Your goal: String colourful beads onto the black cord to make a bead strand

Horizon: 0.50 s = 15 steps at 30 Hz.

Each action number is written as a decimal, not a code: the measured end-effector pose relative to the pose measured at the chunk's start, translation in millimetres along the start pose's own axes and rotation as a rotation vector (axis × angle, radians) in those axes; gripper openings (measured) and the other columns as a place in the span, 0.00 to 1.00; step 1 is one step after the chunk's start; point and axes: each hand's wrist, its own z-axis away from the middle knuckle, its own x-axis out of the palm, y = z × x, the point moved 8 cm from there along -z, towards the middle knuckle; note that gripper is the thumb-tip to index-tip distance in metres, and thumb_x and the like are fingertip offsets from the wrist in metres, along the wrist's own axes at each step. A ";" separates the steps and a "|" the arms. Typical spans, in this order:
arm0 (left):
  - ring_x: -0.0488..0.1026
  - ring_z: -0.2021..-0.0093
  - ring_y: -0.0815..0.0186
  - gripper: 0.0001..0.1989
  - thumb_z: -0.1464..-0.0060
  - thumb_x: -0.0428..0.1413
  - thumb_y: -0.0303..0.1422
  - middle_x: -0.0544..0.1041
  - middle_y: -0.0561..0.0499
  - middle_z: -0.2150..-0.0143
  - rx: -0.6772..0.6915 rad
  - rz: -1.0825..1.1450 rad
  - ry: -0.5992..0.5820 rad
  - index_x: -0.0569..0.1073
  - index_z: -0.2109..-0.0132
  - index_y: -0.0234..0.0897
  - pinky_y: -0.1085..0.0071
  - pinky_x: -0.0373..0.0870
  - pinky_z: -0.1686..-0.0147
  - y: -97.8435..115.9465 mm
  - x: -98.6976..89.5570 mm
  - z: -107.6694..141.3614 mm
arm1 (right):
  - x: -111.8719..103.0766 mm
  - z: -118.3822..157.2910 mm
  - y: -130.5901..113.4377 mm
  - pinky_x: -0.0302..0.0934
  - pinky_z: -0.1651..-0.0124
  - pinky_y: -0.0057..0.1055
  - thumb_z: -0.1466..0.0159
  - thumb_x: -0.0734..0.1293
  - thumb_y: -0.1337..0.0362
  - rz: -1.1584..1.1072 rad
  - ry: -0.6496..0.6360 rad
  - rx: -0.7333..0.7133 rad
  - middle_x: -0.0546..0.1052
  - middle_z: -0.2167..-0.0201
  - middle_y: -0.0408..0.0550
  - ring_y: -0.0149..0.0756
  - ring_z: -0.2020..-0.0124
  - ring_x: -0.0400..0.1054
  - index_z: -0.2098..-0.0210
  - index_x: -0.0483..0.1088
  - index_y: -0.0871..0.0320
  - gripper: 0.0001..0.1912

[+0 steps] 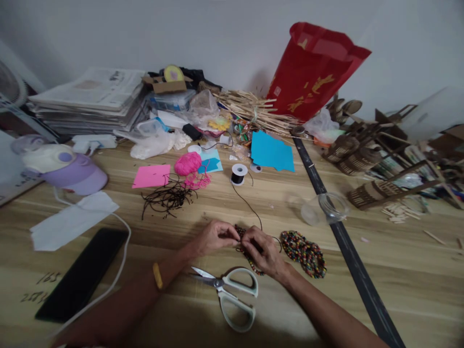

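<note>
A string of small multicoloured beads hangs between and below my two hands. My left hand pinches it with thumb and forefinger at its left side. Close against it, my right hand is closed with fingertips on the same string; the exact spot they grip is hidden. Thin black cord runs from a white-rimmed spool down to the hands, and a small loop shows right of my right hand. A coiled pile of beaded strings lies to the right. White-handled scissors lie below, blades apart.
Cut black cords, pink yarn and pink paper lie left of the spool. Blue paper is behind. A black phone and purple cap sit left. A clear tape roll rests on a dark strip.
</note>
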 end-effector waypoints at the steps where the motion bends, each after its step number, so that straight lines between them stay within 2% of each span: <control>1: 0.72 0.68 0.67 0.10 0.59 0.63 0.33 0.77 0.48 0.70 0.001 0.000 0.002 0.76 0.69 0.30 0.72 0.67 0.64 -0.3 -0.2 -0.2 | -0.2 0.1 0.0 0.60 0.67 0.29 0.33 0.58 0.66 -0.001 0.002 0.001 0.69 0.72 0.47 0.34 0.70 0.64 0.66 0.65 0.58 0.07; 15: 0.73 0.68 0.68 0.08 0.58 0.62 0.31 0.78 0.48 0.70 0.021 -0.034 0.011 0.75 0.69 0.30 0.73 0.68 0.64 -1.3 -3.2 -1.7 | -0.2 1.4 2.9 0.60 0.66 0.29 0.33 0.59 0.67 -0.004 0.014 0.002 0.69 0.71 0.47 0.34 0.69 0.64 0.66 0.65 0.58 0.06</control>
